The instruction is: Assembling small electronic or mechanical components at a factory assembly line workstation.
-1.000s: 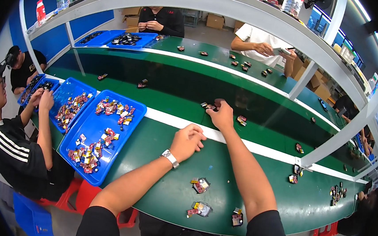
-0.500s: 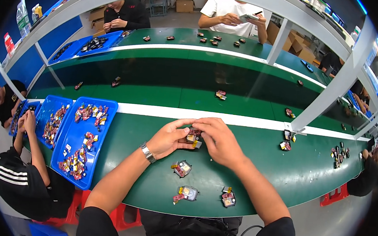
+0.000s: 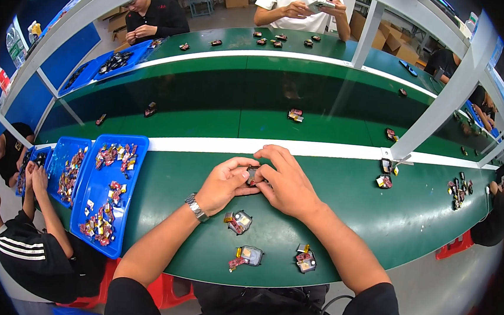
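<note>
Over the green bench, a small dark electronic module [image 3: 252,174] is pinched in my left hand [image 3: 221,186], thumb on one side and fingers around the other. My right hand [image 3: 291,187] curls in from the right, its thumb and fingertips against the same module, with the index finger raised. The hands cover most of the part. Nearer to me lie three similar modules with clear-backed casings, reddish circuit boards and yellow tabs: one [image 3: 238,221] just below my hands, one [image 3: 249,256] closer to the edge, and one [image 3: 305,259] to its right.
Blue trays of red-and-yellow circuit pieces, including the nearest tray [image 3: 132,198], stand at the left. A grey post [image 3: 440,101] rises at the right, near more modules [image 3: 384,181] and a pile of parts [image 3: 459,190]. Co-workers sit to the left and across the bench.
The view has shifted slightly. My right hand has closed in on the module, which is turned and more hidden between my fingers. The three modules on the bench keep their arrangement.
</note>
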A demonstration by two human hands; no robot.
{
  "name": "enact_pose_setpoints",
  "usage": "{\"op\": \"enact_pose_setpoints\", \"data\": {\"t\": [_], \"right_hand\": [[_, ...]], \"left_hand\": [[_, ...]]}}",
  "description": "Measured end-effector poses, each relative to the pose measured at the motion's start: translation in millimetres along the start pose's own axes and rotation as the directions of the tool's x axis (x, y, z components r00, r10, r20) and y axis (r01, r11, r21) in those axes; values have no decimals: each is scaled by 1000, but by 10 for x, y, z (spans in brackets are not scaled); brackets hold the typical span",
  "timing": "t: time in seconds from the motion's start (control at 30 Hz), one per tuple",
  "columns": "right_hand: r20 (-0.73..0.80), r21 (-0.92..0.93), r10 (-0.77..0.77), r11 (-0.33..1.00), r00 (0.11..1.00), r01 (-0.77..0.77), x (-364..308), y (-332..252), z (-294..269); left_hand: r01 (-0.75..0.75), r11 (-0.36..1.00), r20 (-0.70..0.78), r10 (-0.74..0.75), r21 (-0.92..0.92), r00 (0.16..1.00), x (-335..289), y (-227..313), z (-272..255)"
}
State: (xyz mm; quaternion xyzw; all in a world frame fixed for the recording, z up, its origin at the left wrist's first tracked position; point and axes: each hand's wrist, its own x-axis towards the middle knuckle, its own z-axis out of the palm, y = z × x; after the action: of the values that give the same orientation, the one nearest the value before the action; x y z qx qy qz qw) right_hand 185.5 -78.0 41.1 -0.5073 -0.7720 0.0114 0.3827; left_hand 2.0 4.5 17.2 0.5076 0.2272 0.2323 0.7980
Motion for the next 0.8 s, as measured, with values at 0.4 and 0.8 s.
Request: {"op": "enact_pose_setpoints", "data": {"t": [0.4,0.8], "right_hand": [[-101,128,120,986,988,-106,-34,-30,66],[-49,303,181,940,982,-158,-74,-62,36]], "left_hand": [[-88,996,102,89,-19,991,-23,52,-29],[-44,999,71,45,-17,996,-14,37,-6]]}}
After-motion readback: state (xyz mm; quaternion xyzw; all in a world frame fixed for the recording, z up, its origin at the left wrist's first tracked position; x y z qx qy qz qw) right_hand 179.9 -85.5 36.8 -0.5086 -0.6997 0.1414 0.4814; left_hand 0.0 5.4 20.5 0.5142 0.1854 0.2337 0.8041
